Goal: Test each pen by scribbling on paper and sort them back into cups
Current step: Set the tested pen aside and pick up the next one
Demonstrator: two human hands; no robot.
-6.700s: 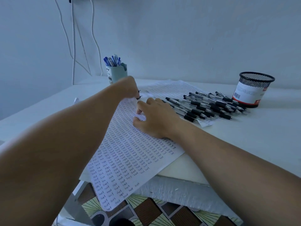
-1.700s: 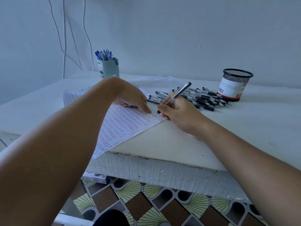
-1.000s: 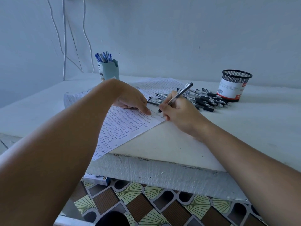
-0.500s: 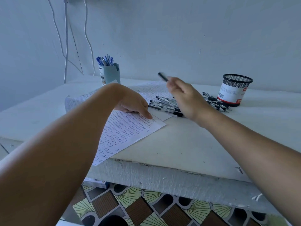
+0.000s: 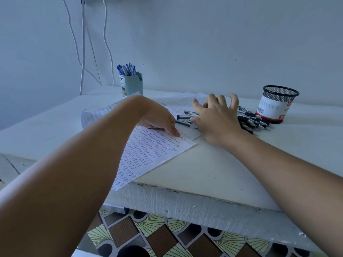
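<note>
You see black pens [image 5: 252, 120] heaped beside the mesh cup [image 5: 278, 103], the paper [image 5: 148, 149] left of it, blue pens [image 5: 127, 69] upright in the pale cup [image 5: 132, 87] beyond.

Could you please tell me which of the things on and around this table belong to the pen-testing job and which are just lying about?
Part of the job:
- white paper sheet covered in scribbled words
- loose pile of black pens
- black mesh cup
- pale blue cup of blue pens

Just lying about:
- white cables hanging on the wall
- patterned floor tiles

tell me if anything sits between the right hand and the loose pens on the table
Nothing visible does. The right hand hovers with spread fingers directly over the pile of pens, while the left hand presses the paper off to the side.
</note>
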